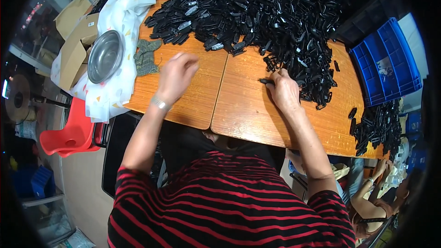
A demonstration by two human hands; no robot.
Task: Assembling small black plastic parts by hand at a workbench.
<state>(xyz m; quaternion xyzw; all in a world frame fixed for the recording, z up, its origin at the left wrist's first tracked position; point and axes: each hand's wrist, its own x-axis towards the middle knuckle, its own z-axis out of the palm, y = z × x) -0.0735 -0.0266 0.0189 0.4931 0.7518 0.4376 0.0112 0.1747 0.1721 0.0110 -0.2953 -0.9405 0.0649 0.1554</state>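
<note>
My right hand (285, 91) is over the right part of the wooden table (243, 119), at the near edge of a big heap of small black plastic parts (257, 14). Its fingers are closed on one small black plastic part (265, 81), whose end sticks out to the left of the fingertips. My left hand (177, 77) is above the left part of the table, somewhat blurred. Its fingers are loosely curled, with a gap to the thumb, and nothing shows between them. A grey-green knitted glove (147, 57) lies just left of it.
A metal bowl (106, 57) and an open cardboard box (76, 62) rest on patterned plastic sheeting at the left. A blue crate (386, 64) stands at the right, near a smaller pile of black parts (379, 126). A red chair (73, 131) is at left; another person (374, 202) sits at lower right.
</note>
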